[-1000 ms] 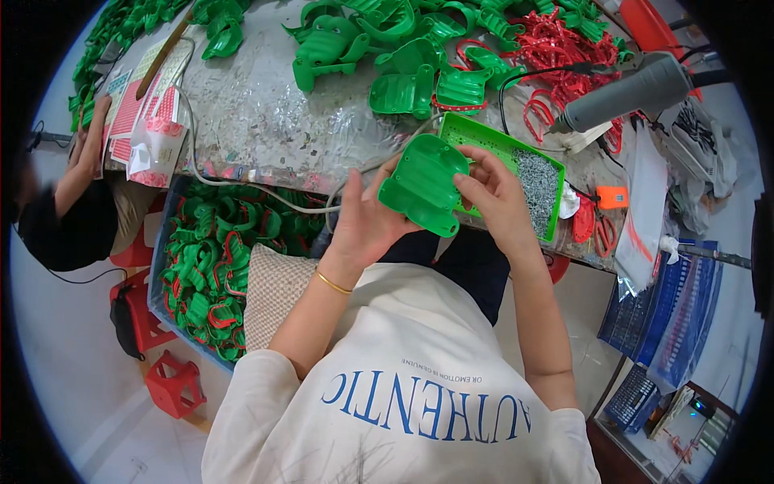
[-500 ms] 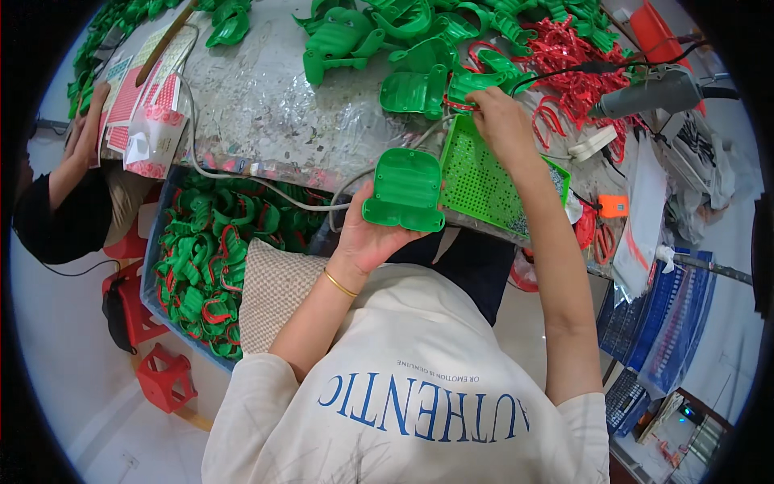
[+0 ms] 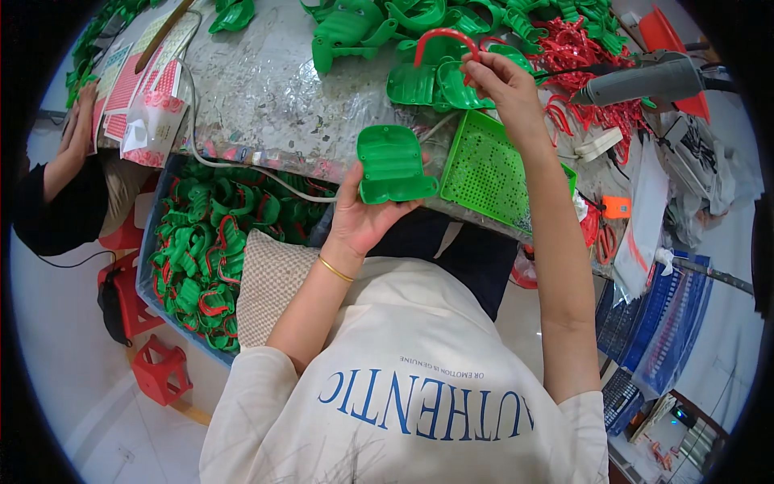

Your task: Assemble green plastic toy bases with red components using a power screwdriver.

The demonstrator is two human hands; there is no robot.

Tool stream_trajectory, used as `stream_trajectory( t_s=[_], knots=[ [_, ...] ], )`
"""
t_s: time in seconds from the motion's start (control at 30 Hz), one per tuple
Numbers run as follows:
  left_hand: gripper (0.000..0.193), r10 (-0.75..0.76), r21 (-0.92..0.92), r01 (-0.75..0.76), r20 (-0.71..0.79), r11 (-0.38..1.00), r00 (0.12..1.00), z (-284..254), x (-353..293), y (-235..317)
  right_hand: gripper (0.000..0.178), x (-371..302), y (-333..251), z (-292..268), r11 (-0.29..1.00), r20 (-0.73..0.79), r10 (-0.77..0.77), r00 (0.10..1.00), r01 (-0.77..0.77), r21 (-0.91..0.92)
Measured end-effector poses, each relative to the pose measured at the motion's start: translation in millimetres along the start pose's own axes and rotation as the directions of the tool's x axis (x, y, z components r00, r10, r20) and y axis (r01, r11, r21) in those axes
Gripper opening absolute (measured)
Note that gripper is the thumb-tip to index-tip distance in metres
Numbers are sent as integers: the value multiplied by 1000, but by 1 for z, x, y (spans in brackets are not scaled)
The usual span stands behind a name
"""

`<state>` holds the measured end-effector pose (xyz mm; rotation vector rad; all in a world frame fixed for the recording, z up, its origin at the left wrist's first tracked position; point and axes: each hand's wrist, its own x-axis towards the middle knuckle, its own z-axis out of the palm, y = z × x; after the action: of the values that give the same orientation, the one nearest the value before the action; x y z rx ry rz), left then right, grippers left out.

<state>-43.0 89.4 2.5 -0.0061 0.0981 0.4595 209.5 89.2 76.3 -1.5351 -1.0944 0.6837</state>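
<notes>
My left hand (image 3: 367, 222) holds a green plastic shell piece (image 3: 391, 164) by its lower left side, hollow face up, just off the table's near edge. Pinched between the thumb and fingers of my right hand (image 3: 509, 93) is a curved red strip (image 3: 446, 34), shaped like a U and dotted with pale specks. It hangs in the air above a group of loose green shells (image 3: 415, 85). Below my right wrist a bright green perforated basket (image 3: 459, 153) sits at the table edge with small bits in it, too small to name.
Red strips (image 3: 564, 44) lie heaped at the far right near a grey handheld tool (image 3: 641, 85). A blue bin (image 3: 149, 278) of green pieces with red edging stands left. Another person's hand (image 3: 78, 129) rests by printed sheets (image 3: 133, 89). An orange object (image 3: 616, 207) lies right.
My right hand has lifted the red strip up from among the green shells. My left hand and its shell have shifted slightly up and left in the picture.
</notes>
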Motion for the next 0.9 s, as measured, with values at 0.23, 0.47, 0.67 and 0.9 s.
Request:
stream_trajectory(
  t_s=[0.23, 0.47, 0.67, 0.9],
  knots=[
    [71, 201, 232, -210, 60, 950, 978, 12, 6, 2, 24, -62, -77, 42, 937, 2, -150, 989, 142, -320],
    [66, 96, -53, -100, -75, 994, 993, 11, 20, -21, 22, -99, -75, 74, 717, 226, -246, 943, 334, -612],
    [72, 21, 5, -21, 34, 1000, 999, 19, 23, -30, 23, -84, -86, 32, 778, 48, -150, 988, 148, -611],
    [67, -19, 89, 19, 4, 996, 1000, 15, 18, -31, 19, -84, -69, 22, 771, 88, -9, 996, 63, -633]
  ],
)
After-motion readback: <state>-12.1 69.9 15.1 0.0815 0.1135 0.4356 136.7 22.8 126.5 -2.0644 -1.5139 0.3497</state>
